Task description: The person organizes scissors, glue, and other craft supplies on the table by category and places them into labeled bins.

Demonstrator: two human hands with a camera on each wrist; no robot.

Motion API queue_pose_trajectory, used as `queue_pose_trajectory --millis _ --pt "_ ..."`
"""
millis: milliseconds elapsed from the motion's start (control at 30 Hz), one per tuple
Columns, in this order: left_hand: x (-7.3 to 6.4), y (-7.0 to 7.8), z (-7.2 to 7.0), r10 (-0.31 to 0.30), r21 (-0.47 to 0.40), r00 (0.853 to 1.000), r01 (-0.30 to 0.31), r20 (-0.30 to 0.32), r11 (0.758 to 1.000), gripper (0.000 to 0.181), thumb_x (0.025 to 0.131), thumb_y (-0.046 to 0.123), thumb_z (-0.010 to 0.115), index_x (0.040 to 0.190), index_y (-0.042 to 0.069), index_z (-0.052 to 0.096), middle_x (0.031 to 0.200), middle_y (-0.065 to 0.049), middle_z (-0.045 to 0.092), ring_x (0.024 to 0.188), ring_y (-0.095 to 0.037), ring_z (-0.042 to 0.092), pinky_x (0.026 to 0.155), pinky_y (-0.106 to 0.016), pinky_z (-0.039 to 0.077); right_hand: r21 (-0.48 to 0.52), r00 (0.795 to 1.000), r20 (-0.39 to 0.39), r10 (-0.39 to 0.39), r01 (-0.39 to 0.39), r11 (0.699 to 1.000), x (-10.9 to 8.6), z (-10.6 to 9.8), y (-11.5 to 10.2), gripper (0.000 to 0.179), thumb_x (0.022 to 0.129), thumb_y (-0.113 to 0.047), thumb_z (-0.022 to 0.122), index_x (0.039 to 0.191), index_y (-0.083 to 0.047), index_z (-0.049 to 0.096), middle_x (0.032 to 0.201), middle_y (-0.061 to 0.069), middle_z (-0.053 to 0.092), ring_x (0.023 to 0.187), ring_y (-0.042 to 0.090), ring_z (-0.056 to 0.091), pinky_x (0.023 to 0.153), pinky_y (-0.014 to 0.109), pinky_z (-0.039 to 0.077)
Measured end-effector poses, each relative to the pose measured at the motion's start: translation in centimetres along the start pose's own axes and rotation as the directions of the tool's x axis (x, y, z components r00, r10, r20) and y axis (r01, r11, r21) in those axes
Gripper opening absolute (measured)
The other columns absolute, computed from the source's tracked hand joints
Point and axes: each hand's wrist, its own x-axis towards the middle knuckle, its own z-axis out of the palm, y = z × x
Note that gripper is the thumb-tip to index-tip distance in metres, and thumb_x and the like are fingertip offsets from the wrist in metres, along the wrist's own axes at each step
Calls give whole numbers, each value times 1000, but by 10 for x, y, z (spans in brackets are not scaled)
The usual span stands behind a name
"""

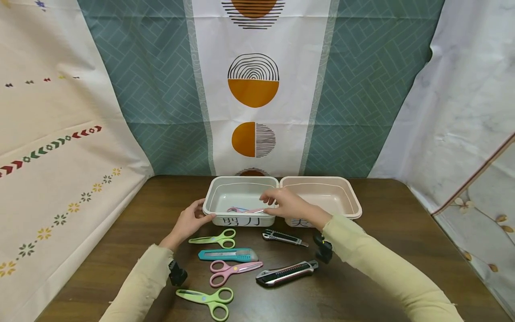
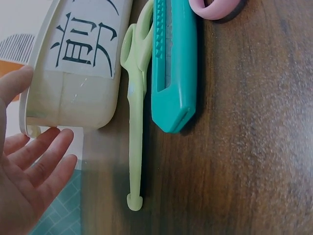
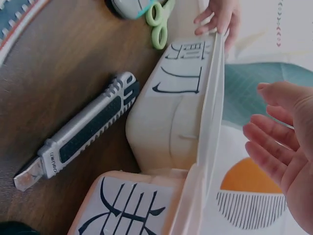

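My left hand (image 1: 191, 226) grips the near left corner of a whitish plastic bin (image 1: 209, 195), its thumb at the rim (image 2: 28, 95) and its fingers by the end wall. The bin has a white label (image 2: 80, 41) with black characters on its front. Inside it lie pink scissors (image 1: 233, 209), partly covered by the front wall and my right hand (image 1: 287, 203). That hand is over the bin's right front edge, fingers loosely bent and holding nothing in the right wrist view. Green scissors (image 1: 219, 239) lie just before the bin, close to my left hand.
A pinkish bin (image 1: 354, 199) adjoins on the right. On the brown table (image 1: 382, 268) lie a teal cutter (image 1: 228, 255), pink scissors (image 1: 229, 270), more green scissors (image 1: 207, 298), a small grey cutter (image 3: 85, 122) and a larger black and silver cutter (image 1: 285, 273). Patterned cloths hang around.
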Motion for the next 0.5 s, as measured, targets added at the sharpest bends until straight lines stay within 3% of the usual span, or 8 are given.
queue_pose_trajectory --millis 300,500 --pt "0 1 0 10 -11 1000 -10 5 1000 63 81 23 69 131 -2 41 106 -19 61 84 -25 61 68 -30 47 33 995 23 -96 95 995 -14 1 -23 28 82 -12 65 107 -1 61 94 8 64 85 18 61 70 28 50" --pt "0 0 0 13 -12 1000 -13 7 1000 63 81 23 69 131 -2 41 107 -20 61 84 -25 61 68 -30 47 67 992 55 -115 111 992 -20 14 -32 28 82 -14 67 107 -3 61 94 4 63 84 15 60 71 26 49"
